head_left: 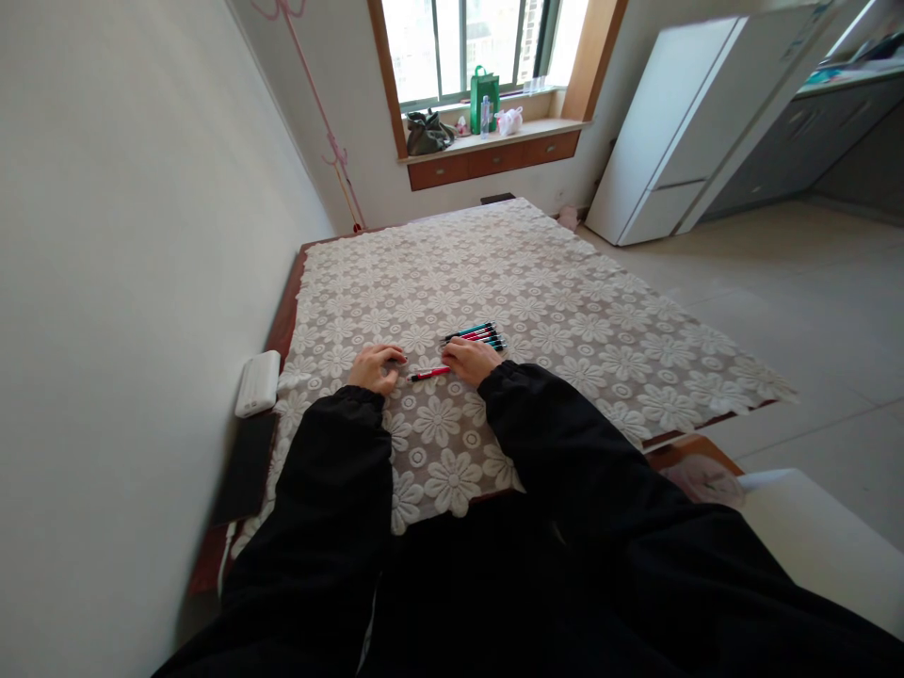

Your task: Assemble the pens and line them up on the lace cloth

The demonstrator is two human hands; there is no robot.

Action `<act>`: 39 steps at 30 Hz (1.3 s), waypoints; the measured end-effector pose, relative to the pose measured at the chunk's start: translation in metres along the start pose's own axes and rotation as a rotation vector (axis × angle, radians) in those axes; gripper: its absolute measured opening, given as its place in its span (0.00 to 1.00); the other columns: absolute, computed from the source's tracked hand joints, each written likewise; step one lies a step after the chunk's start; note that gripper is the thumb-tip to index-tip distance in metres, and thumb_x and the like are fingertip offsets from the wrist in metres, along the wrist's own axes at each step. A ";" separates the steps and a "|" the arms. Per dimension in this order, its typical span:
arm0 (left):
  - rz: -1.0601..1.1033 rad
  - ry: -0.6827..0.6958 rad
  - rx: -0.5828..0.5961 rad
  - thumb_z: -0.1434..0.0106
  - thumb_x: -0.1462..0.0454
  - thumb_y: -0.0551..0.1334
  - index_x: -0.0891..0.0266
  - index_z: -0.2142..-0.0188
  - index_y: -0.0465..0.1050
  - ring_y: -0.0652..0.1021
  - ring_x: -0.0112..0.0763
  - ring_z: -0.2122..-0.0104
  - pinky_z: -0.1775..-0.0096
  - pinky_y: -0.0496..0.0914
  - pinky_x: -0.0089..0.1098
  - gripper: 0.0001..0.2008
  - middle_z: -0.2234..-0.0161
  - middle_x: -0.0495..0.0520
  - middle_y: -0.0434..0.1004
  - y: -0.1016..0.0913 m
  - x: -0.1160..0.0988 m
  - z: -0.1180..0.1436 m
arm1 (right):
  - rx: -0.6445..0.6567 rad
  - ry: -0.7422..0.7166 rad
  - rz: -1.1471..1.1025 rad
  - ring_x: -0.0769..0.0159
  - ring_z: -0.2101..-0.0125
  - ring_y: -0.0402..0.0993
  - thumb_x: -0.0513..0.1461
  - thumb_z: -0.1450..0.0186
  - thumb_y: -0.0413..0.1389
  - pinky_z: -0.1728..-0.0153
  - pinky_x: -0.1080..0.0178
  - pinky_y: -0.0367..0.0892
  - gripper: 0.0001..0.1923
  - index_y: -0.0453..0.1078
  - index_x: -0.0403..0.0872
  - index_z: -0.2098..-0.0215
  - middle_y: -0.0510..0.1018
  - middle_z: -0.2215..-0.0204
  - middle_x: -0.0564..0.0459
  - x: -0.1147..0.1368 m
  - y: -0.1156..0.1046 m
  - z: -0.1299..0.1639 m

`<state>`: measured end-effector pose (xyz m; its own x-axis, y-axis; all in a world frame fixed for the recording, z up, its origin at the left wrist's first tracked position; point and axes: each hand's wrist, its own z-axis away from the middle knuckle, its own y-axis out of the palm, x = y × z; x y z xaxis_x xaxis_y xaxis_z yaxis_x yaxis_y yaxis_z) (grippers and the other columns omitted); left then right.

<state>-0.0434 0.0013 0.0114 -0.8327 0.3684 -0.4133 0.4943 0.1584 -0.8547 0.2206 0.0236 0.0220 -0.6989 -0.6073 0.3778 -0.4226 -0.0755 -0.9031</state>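
Note:
A red pen [429, 374] with a dark end lies slanted on the lace tablecloth [438, 421], between my two hands. My right hand [472, 360] is curled over its right end, fingers closed on it, though the exact grip is partly hidden. Just beyond that hand, several pens with teal, red and black barrels [475, 332] lie side by side in a close row, partly covered by my fingers. To the left, my left hand [374, 367] rests on the cloth, its thumb and forefinger curved with a gap between them, close to the pen's dark end and holding nothing.
A white boxy device [258, 384] and a dark flat panel [245, 468] sit at the table's left edge by the wall. A white chair [819, 537] stands at the right front. Beyond the table are a windowsill [537, 130] with bags and a white refrigerator [678, 122].

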 end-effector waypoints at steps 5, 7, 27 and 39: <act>-0.027 0.013 0.045 0.48 0.65 0.64 0.55 0.66 0.79 0.75 0.43 0.48 0.42 0.66 0.44 0.09 0.51 0.50 0.79 0.000 -0.005 0.001 | 0.023 -0.097 -0.012 0.67 0.66 0.72 0.41 0.29 0.52 0.70 0.65 0.55 0.10 0.76 0.50 0.58 0.76 0.57 0.52 0.002 -0.001 0.002; -0.023 0.002 0.045 0.46 0.62 0.65 0.55 0.68 0.79 0.76 0.43 0.49 0.42 0.66 0.45 0.05 0.51 0.51 0.79 0.001 -0.004 0.001 | 0.044 -0.113 -0.008 0.67 0.67 0.71 0.43 0.30 0.53 0.71 0.65 0.55 0.10 0.76 0.51 0.57 0.76 0.56 0.52 0.001 0.001 0.002; 0.027 -0.003 -0.020 0.42 0.57 0.66 0.55 0.69 0.80 0.78 0.44 0.52 0.46 0.68 0.47 0.06 0.55 0.52 0.82 0.012 0.006 -0.002 | -0.097 -0.066 -0.128 0.67 0.65 0.71 0.39 0.32 0.55 0.68 0.66 0.58 0.06 0.74 0.49 0.59 0.75 0.58 0.53 0.003 0.003 0.002; -0.016 -0.020 -0.050 0.45 0.63 0.65 0.55 0.68 0.80 0.77 0.43 0.52 0.45 0.68 0.45 0.06 0.55 0.50 0.82 0.007 -0.006 -0.001 | -0.205 0.023 -0.273 0.63 0.63 0.72 0.36 0.33 0.53 0.63 0.65 0.61 0.06 0.70 0.48 0.58 0.79 0.61 0.51 0.000 0.006 -0.001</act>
<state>-0.0351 0.0007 0.0082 -0.8454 0.3468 -0.4063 0.4923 0.2103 -0.8447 0.2173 0.0236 0.0165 -0.5558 -0.5685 0.6065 -0.7012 -0.0712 -0.7094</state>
